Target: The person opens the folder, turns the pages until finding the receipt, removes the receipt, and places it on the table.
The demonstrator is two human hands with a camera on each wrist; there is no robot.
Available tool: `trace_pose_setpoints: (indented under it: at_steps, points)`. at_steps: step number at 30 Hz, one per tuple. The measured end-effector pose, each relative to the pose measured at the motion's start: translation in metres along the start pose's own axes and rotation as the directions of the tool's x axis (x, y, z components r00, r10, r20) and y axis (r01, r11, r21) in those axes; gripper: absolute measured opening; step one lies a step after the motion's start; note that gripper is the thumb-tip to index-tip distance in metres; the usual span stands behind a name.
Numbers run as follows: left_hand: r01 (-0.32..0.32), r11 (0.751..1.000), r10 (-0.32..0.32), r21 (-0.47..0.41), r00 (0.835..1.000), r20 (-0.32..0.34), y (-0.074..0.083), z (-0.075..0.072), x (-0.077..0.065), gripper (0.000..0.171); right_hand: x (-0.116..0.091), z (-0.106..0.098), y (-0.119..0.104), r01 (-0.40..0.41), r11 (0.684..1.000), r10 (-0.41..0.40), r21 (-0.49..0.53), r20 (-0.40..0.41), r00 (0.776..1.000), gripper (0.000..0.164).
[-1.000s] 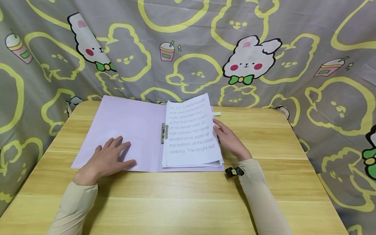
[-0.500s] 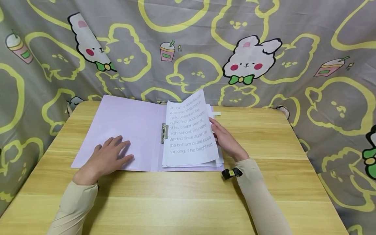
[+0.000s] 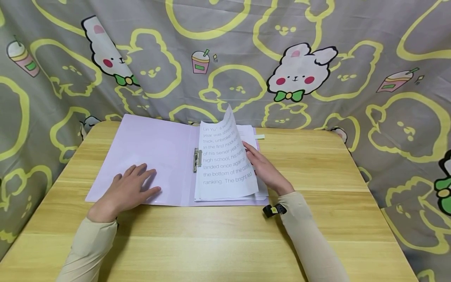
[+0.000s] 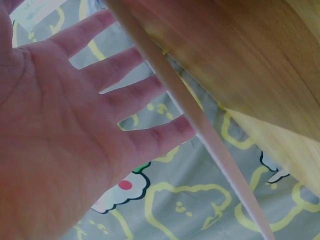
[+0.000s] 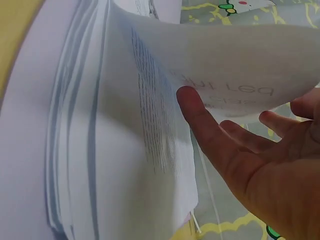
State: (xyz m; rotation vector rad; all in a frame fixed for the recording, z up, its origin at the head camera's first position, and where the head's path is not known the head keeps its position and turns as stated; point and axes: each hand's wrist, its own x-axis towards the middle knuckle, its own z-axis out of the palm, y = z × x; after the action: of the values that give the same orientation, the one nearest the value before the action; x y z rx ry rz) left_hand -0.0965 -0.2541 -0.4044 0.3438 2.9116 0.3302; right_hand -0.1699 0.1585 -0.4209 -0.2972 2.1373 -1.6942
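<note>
A light purple clip folder (image 3: 151, 141) lies open on the table, a metal clip (image 3: 197, 159) at its spine. My left hand (image 3: 128, 190) rests on the left cover with fingers spread; its palm also shows in the left wrist view. On the right side, a top sheet of paper (image 3: 222, 168) with large print curls up and leftward over the stack of sheets (image 5: 80, 140). My right hand (image 3: 266, 168) is at that sheet's free edge. Fairly straight fingers (image 5: 202, 117) touch its underside in the right wrist view. The right thumb cannot be made out.
The wooden table (image 3: 225, 243) extends in front of the folder and to both sides. A patterned grey curtain (image 3: 239, 51) hangs close behind the table and at the sides. A pale green tab (image 3: 260, 136) sticks out from the stack's right edge.
My right hand has moved left, bending the top sheet's free edge further up and leftward and uncovering more of the page below. The left hand has hardly moved.
</note>
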Motion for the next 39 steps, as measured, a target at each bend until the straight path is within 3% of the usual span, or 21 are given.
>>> trace_pose_setpoints:
  at_steps: [6, 16, 23, 29, 39]
  points:
    - [-0.004, 1.000, 0.004, 0.002, 1.000, -0.003, -0.001, 0.000, 0.000, 0.071, 0.001, 0.008, -0.003, 0.024, 0.999, -0.024, -0.022, 0.016, 1.000, 0.054]
    - [-0.007, 1.000, 0.007, -0.016, 1.000, -0.002, 0.001, 0.000, 0.000, 0.068, 0.002, 0.024, 0.000, 0.003, 0.987, -0.007, -0.159, -0.029, 1.000, 0.052]
    - [0.005, 1.000, -0.005, -0.013, 1.000, 0.002, 0.000, 0.000, -0.002, 0.069, 0.003, 0.030, 0.002, 0.049, 0.966, -0.061, -0.254, -0.039, 0.997, 0.052]
    - [0.000, 1.000, 0.000, 0.003, 1.000, -0.009, 0.000, -0.001, -0.001, 0.068, 0.006, 0.033, 0.000, 0.065, 0.959, -0.076, -0.276, -0.027, 0.997, 0.054]
    - [0.003, 1.000, -0.003, 0.018, 1.000, -0.006, 0.000, 0.000, 0.000, 0.063, 0.011, 0.042, -0.005, 0.160, 0.902, -0.166, -0.400, 0.021, 0.986, 0.060]
